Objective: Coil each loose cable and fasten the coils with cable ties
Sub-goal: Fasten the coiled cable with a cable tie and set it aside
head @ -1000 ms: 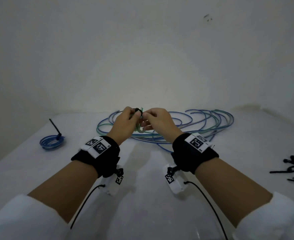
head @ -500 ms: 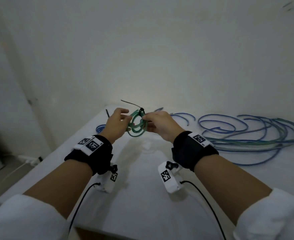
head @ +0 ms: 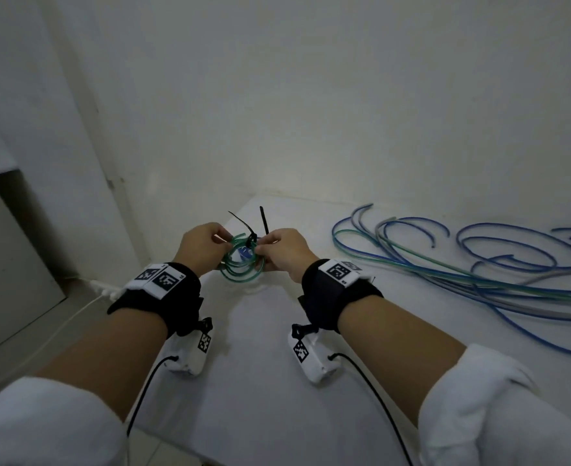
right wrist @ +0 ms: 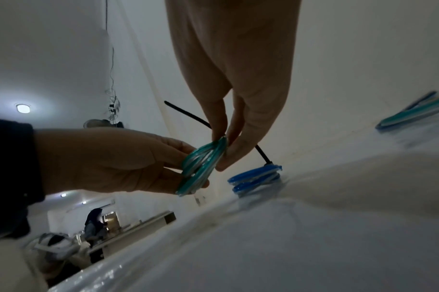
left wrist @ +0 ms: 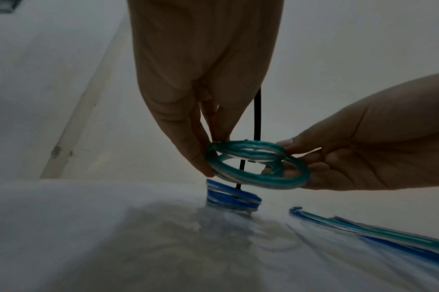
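Observation:
Both hands hold up a small green cable coil [head: 240, 268] just above the white table's [head: 260, 381] far left corner. My left hand [head: 223, 245] pinches its left side and my right hand [head: 265, 253] pinches its right side. A black cable tie [head: 251, 239] is wrapped round the coil's top, its tail pointing up and left. In the left wrist view the green coil [left wrist: 258, 168] hangs over a tied blue coil [left wrist: 232, 199] lying on the table. The right wrist view shows the green coil [right wrist: 203, 164] edge-on and the blue coil [right wrist: 255, 179] behind it.
Loose blue, green and grey cables [head: 479, 274] sprawl over the table's right half. The blue coil's own black tie [head: 264, 220] sticks up behind my hands. The table's left edge [head: 176, 331] drops to the floor, where a white cord [head: 75, 307] runs. A wall stands close behind.
My hands have carried the green coil leftward, away from the loose cables, to above the blue coil at the left corner. The tie's tail now shows plainly.

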The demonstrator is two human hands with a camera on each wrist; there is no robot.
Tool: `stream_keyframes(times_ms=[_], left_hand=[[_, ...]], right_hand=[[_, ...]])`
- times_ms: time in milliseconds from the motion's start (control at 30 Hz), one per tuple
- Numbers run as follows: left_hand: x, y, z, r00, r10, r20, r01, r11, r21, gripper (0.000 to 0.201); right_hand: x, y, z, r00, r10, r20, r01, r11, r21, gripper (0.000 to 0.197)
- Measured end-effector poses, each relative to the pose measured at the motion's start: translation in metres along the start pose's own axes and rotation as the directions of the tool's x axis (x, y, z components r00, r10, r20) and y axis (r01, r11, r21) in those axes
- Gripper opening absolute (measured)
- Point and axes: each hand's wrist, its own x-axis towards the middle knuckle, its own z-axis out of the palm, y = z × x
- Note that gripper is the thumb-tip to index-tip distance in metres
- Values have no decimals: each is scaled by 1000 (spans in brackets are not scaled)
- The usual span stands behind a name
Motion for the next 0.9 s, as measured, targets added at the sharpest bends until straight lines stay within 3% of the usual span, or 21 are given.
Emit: stream_keyframes(times_ms=[200, 433, 533, 633, 733, 833, 900], left_hand=[[5, 8, 2, 998, 54, 16, -55, 998, 38, 7], [-3, 43, 20, 989, 137, 49, -130, 983, -127, 18], [-16, 72, 39, 971, 190, 148, -143, 949, -280, 23], [-35, 101, 62, 910, 249, 332, -76, 887, -456, 21], [-48, 127, 87, 881, 308, 358, -171, 914, -367, 47], [-62, 152, 110, 849, 387, 359, -284, 909, -306, 20], [-72, 168, 123, 824, 390, 412, -241, 898, -368, 15]], right_hand=[[7, -4, -6, 1000, -22, 21, 20, 998, 63, 18], [-12, -17, -50, 998, -53, 36, 40, 952, 304, 11], [-27, -19, -83, 999, -41, -22, 46, 924, 379, 11], [-44, -18, -119, 994, -38, -98, 78, 893, 444, 21], [-64, -15, -153, 987, -80, -142, 133, 897, 421, 28], [-83, -11, -185, 977, -103, -187, 172, 900, 401, 29], [-95, -10, -205, 973, -107, -207, 176, 920, 350, 26]])
